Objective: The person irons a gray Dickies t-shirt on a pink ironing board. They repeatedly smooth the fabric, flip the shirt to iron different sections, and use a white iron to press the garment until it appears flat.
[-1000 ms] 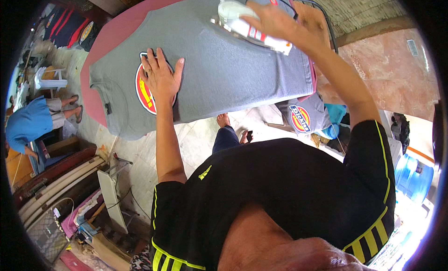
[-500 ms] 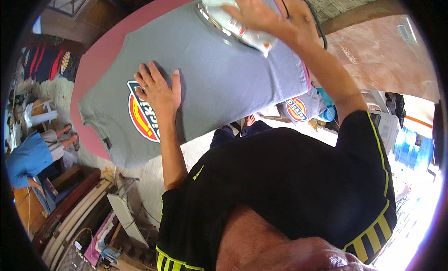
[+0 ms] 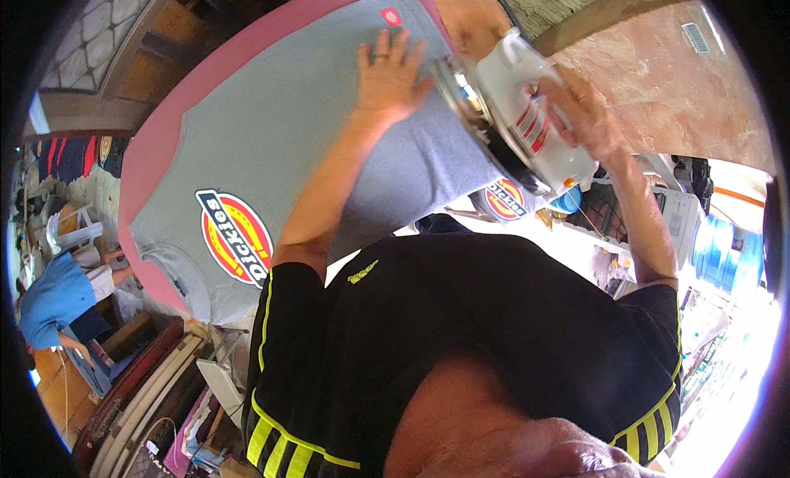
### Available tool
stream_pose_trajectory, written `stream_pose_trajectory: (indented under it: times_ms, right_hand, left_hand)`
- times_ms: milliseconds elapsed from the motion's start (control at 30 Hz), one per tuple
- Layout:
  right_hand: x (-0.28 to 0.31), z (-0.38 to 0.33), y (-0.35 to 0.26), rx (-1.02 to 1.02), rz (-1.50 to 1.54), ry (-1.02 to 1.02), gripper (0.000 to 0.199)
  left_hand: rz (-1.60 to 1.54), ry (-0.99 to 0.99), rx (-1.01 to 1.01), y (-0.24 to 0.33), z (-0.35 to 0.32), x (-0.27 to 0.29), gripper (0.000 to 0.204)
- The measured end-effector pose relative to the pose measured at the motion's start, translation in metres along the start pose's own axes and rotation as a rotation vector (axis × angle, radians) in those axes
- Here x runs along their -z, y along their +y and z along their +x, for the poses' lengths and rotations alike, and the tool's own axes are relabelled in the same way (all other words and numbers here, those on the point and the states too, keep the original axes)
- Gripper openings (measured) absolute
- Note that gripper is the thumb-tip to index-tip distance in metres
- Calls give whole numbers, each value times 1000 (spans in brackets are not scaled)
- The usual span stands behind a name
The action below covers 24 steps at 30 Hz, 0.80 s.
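Observation:
A grey T-shirt [image 3: 288, 124] with a round red and yellow print is spread over a padded board with a dusky pink cover [image 3: 152, 144]. My left hand [image 3: 391, 79] lies on the shirt with fingers spread, just below a small red tag near the hem. In my right hand [image 3: 580, 111] I grip a white clothes iron [image 3: 522, 107] by its handle. The iron is tipped up on its side at the board's right end, its shiny soleplate edge turned toward the shirt. Whether any of it touches the cloth I cannot tell.
Another grey shirt [image 3: 502, 200] with a similar print sits below the board's right end. Blue water containers [image 3: 728, 251] stand at the far right. At left, a person in a blue shirt [image 3: 53, 301] bends near stacked boards and pipes [image 3: 140, 396]. A white stool [image 3: 76, 231] stands behind them.
My left hand has moved up and right, from beside the print toward the hem. The iron has come off the shirt's far side, moving right and nearer, and is now tipped up.

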State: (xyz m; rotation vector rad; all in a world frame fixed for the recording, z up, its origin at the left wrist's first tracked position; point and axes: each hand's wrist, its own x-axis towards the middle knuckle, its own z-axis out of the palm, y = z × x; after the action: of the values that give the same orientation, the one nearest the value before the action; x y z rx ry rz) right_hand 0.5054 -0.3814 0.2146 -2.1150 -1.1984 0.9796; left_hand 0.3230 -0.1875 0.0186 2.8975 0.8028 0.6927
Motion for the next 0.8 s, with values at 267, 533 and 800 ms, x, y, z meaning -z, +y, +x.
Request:
stream_pose_trajectory:
  times_ms: [267,533,800]
  right_hand:
    - [70,83,37,57,387,-3,35]
    - [27,189,70,175,168,23,31]
    - [13,186,78,205,200,150,27]
  left_hand:
    - [-296,-270,-561,145,-28,-25,50]
    - [-1127,-100,174,101,-127,56,24]
    - [-1600,-205,1146,109,-276,101,16]
